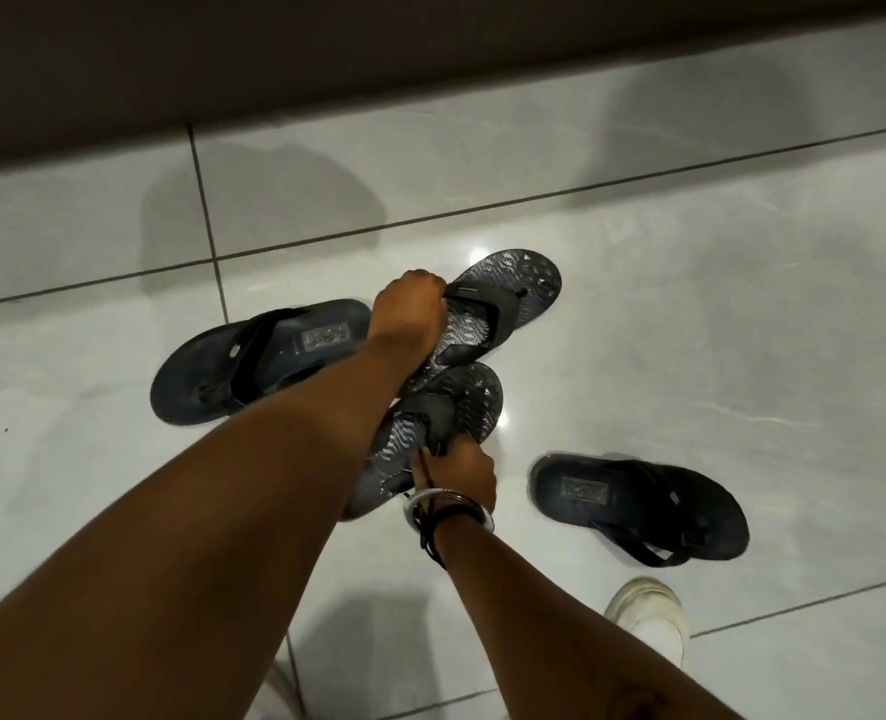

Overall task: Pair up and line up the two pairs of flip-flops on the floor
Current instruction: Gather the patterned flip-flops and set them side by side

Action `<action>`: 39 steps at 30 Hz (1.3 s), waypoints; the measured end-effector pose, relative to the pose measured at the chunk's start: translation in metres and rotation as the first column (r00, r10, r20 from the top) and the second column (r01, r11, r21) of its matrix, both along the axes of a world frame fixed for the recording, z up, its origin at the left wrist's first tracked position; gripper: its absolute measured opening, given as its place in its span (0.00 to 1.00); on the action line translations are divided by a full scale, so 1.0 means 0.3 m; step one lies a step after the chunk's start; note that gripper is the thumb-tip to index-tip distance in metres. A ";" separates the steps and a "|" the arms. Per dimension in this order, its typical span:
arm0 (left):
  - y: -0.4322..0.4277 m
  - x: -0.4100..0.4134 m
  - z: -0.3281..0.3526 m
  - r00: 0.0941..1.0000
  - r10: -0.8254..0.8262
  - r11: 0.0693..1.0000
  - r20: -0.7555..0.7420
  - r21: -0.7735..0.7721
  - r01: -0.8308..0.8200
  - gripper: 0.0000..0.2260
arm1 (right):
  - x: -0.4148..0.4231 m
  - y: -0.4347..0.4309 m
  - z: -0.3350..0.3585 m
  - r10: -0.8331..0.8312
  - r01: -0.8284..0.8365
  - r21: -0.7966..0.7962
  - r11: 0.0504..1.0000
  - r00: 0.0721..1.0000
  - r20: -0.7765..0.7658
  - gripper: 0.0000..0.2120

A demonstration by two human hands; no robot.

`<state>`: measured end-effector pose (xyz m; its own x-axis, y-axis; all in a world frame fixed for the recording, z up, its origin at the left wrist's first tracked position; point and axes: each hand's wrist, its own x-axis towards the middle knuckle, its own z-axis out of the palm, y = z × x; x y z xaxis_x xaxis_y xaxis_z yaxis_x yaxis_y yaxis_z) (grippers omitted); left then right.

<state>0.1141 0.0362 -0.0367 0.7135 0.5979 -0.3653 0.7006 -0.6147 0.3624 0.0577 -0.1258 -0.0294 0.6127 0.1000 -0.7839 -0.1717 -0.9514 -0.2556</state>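
Note:
Two grey flip-flops with a wavy pattern are held above the white tiled floor. My left hand (410, 309) grips the strap of the farther patterned flip-flop (513, 283). My right hand (464, 470), with bracelets at the wrist, grips the strap of the nearer patterned flip-flop (469, 402), which partly overlaps the other one. A plain dark flip-flop (233, 366) lies on the floor to the left, toe pointing left. Its match, a second plain dark flip-flop (633, 501), lies to the right, toe pointing right.
A dark wall or plinth (326, 54) runs along the far side of the floor. My white shoe (648, 615) stands at the lower right, close to the right dark flip-flop. Glossy floor tiles (742, 304) stretch to the right.

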 end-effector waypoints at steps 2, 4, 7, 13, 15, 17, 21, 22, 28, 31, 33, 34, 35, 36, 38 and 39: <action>-0.006 -0.014 0.024 1.000 0.017 1.000 0.010 -0.006 -0.017 0.10 | 0.038 -0.024 0.019 0.050 -0.050 -0.013 0.999 0.999 0.017 0.15; -0.010 -0.027 0.054 0.998 0.063 0.998 0.012 -0.019 -0.062 0.10 | 0.087 -0.049 0.050 0.105 -0.104 -0.031 0.994 0.993 0.047 0.15; -0.024 -0.045 0.115 0.985 0.169 0.984 0.033 -0.061 -0.167 0.10 | 0.200 -0.074 0.120 0.150 -0.148 -0.026 0.989 0.982 0.112 0.16; -0.098 0.010 0.215 0.931 0.352 0.930 0.097 -0.146 -0.336 0.09 | 0.522 -0.139 0.255 0.307 -0.307 -0.035 0.951 0.923 0.231 0.15; -0.119 0.047 0.232 0.914 0.392 0.911 0.103 -0.185 -0.370 0.09 | 0.625 -0.158 0.265 0.341 -0.341 -0.051 0.939 0.897 0.282 0.14; -0.159 0.108 0.234 0.877 0.465 0.875 0.125 -0.218 -0.433 0.09 | 0.759 -0.190 0.271 0.366 -0.366 -0.064 0.929 0.873 0.323 0.13; -0.272 0.237 0.198 0.820 0.554 0.817 0.142 -0.285 -0.502 0.09 | 0.990 -0.250 0.232 0.398 -0.394 -0.092 0.915 0.836 0.379 0.10; -0.302 0.270 0.184 0.802 0.582 0.794 0.137 -0.309 -0.523 0.09 | 1.043 -0.265 0.214 0.401 -0.399 -0.090 0.912 0.829 0.389 0.09; -0.471 0.457 0.093 0.750 0.654 0.721 0.102 -0.383 -0.577 0.09 | 1.285 -0.312 0.113 0.473 -0.480 -0.086 0.873 0.791 0.389 0.09; -0.543 0.543 0.056 0.736 0.669 0.709 0.106 -0.389 -0.589 0.09 | 1.372 -0.327 0.077 0.498 -0.513 -0.068 0.856 0.783 0.372 0.09; -0.571 0.581 0.041 0.719 0.688 0.692 0.099 -0.385 -0.610 0.10 | 1.413 -0.335 0.063 0.489 -0.513 -0.038 0.858 0.791 0.367 0.09; -0.583 0.597 0.033 0.705 0.702 0.681 0.099 -0.386 -0.623 0.10 | 1.428 -0.340 0.058 0.488 -0.513 -0.029 0.858 0.794 0.362 0.10; -0.593 0.612 0.027 0.691 0.717 0.666 0.095 -0.390 -0.636 0.10 | 1.438 -0.344 0.052 0.489 -0.514 -0.026 0.857 0.797 0.356 0.12; -0.601 0.624 0.024 0.678 0.730 0.650 0.087 -0.395 -0.649 0.10 | 1.446 -0.346 0.048 0.491 -0.516 -0.025 0.856 0.798 0.350 0.12; -0.616 0.639 0.018 0.660 0.748 0.626 0.070 -0.401 -0.668 0.09 | 1.453 -0.349 0.036 0.488 -0.513 -0.017 0.858 0.805 0.338 0.12; -0.623 0.645 0.017 0.651 0.756 0.617 0.063 -0.400 -0.678 0.08 | 1.456 -0.351 0.031 0.484 -0.510 -0.012 0.860 0.808 0.336 0.12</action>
<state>0.3075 -0.1506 -0.0317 0.1840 0.8289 -0.5283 0.7495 0.2294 0.6209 0.4946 -0.2310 -0.0201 0.6750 0.5093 -0.5337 0.4216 -0.8600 -0.2875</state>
